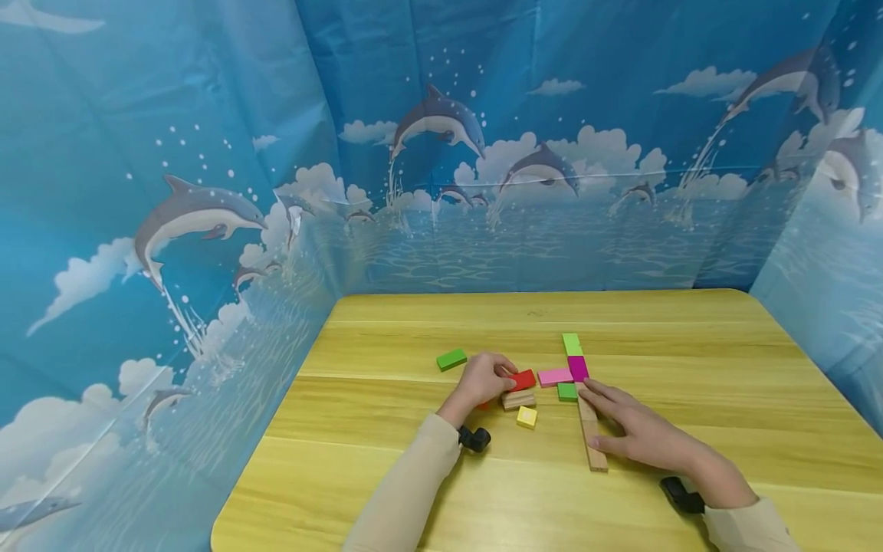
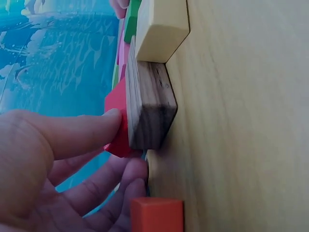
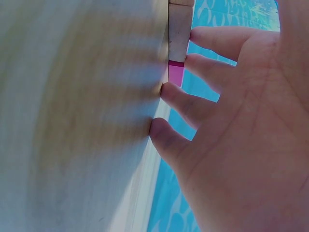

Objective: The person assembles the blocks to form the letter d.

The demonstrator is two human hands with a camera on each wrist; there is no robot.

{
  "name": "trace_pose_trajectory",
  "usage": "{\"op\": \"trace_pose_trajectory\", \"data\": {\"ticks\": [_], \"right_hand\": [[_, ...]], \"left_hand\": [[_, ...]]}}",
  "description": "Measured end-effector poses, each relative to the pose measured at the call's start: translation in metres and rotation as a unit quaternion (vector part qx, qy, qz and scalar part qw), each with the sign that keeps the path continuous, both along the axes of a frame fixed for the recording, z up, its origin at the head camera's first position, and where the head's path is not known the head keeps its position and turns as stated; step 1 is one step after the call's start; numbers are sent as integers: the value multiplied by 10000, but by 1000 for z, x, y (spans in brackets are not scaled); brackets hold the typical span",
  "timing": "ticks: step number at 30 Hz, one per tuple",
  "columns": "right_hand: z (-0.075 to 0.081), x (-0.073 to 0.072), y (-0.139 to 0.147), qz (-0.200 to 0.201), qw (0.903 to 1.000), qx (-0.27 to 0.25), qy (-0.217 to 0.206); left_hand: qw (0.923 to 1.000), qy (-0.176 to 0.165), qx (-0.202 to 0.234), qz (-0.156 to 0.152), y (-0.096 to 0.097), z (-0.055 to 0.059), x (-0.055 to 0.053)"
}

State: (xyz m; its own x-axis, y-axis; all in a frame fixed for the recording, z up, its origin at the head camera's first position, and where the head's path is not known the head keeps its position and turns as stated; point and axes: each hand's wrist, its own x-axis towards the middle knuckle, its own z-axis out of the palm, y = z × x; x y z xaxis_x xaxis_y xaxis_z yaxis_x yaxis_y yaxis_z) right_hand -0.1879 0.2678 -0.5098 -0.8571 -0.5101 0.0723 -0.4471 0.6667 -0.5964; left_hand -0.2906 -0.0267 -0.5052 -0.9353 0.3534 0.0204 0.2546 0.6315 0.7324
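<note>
Just left of the pink block (image 1: 555, 377), its long axis roughly aligned with that block's, the red block (image 1: 525, 379) is pinched by the left hand (image 1: 480, 380), the nearer one, while the right hand (image 1: 643, 431), fingers extended, touches the wooden row (image 1: 597, 461).

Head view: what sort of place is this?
Probably a screened-off recording or play area, judging by dolphin-print sheeting behind and on both sides of a wood-grain table, coloured blocks on it, and black wrist-worn devices.
</note>
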Motion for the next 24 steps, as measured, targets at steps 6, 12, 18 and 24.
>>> {"op": "trace_pose_trajectory", "data": {"ticks": [6, 12, 18, 24], "right_hand": [[0, 0, 1, -4, 10000, 57, -1], [-1, -1, 1, -42, 10000, 57, -41], [-3, -3, 1, -90, 9999, 30, -70], [-1, -2, 1, -88, 9999, 42, -71]], "left_hand": [[9990, 196, -391, 5, 5, 3, 7], [9984, 162, -529, 147, 8, 2, 12], [9984, 75, -561, 83, 11, 1, 16], [9976, 115, -676, -51, 13, 0, 16]]}}
